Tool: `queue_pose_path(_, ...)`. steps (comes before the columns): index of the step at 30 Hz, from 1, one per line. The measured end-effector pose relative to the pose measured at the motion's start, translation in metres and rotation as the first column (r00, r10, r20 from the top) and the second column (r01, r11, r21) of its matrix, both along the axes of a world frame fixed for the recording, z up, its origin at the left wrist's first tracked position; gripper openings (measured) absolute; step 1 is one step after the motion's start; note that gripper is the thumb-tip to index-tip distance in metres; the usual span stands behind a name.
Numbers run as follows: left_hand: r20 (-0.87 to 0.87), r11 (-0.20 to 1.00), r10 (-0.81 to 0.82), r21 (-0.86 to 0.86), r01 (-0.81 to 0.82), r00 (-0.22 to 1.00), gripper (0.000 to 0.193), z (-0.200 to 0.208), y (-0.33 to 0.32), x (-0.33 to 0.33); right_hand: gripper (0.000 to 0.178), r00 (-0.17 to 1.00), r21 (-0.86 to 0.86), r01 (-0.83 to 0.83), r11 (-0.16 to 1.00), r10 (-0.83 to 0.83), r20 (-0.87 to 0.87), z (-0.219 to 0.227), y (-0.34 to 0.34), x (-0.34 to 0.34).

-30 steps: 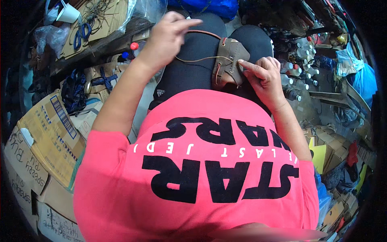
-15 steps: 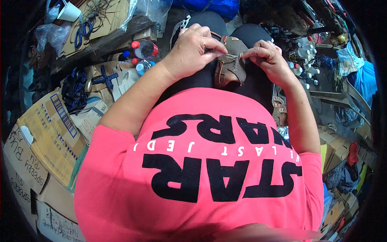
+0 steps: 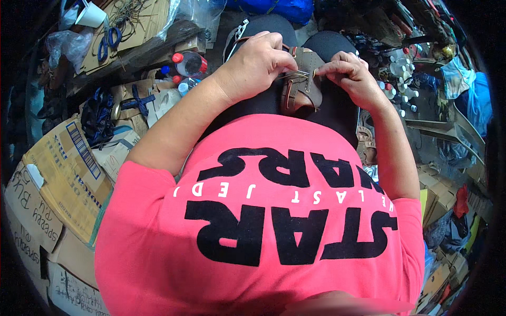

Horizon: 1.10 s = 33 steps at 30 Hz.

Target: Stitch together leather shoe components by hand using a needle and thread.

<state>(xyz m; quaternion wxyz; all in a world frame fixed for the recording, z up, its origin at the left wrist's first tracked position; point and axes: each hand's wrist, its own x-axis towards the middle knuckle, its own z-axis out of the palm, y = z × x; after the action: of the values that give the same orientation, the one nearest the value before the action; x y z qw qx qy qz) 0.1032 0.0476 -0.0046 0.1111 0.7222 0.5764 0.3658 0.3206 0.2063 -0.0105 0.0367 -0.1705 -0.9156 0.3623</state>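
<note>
Brown shoe upper [image 3: 303, 100] is rested on the lap, laid across the gap between the left thigh [image 3: 269, 30] and the right thigh [image 3: 331, 45], over their inner edges. The main change is seen at the left hand [image 3: 258, 63]. One second ago it is raised toward the outer edge of the left thigh, with a long, thin line of cord run out from the upper; now it is brought in close beside the upper, and that long run is no longer seen. Since half a second ago, hardly anything is shifted. By this, it is judged, the work is brought from drawing out cord to fine handling at the upper's panel.

The left forearm is slanted in from the lower left, with the back of the hand turned up. Its thumb and fingertips are pinched narrow on a thin pale strand [image 3: 299, 72] that is stretched to the panel; whether it is cord or a slim tool cannot be told. The right hand [image 3: 348, 76] is set on the opposite side, its index finger pointed inward at the panel's edge and the other fingers curled. Whether anything is gripped there cannot be told.
</note>
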Motion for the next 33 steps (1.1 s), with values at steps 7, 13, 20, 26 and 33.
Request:
queue_pose_path(7, -0.158, 0.998, -0.025, 0.058, 0.035, 0.987, 0.016, 0.005, -0.001, 0.004, 0.029, 1.0, 0.034, -0.014, 0.999, 0.014, -0.017, -0.001, 0.0, 0.002)
queue_pose_path(13, -0.163, 0.989, -0.025, 0.139, 0.048, 0.986, 0.018, -0.002, -0.001, 0.009, 0.026, 0.999, -0.152, 0.0, 0.988, -0.006, -0.038, -0.003, 0.0, 0.003)
queue_pose_path(20, -0.052, 0.997, 0.072, -0.02, -0.074, 0.996, 0.022, -0.021, -0.017, -0.003, 0.027, 1.0, -0.114, 0.001, 0.993, 0.0, 0.005, 0.003, -0.003, 0.004)
queue_pose_path(26, 0.028, 0.998, 0.057, -0.032, -0.056, 0.998, 0.019, -0.018, -0.01, -0.008, 0.028, 1.0, -0.113, -0.019, 0.993, 0.018, -0.009, 0.001, 0.0, 0.004)
queue_pose_path(33, 0.142, 0.999, 0.011, -0.044, -0.004, 0.99, 0.024, -0.009, -0.005, -0.007, 0.031, 1.0, -0.081, 0.005, 0.997, -0.007, -0.022, 0.0, 0.0, 0.001)
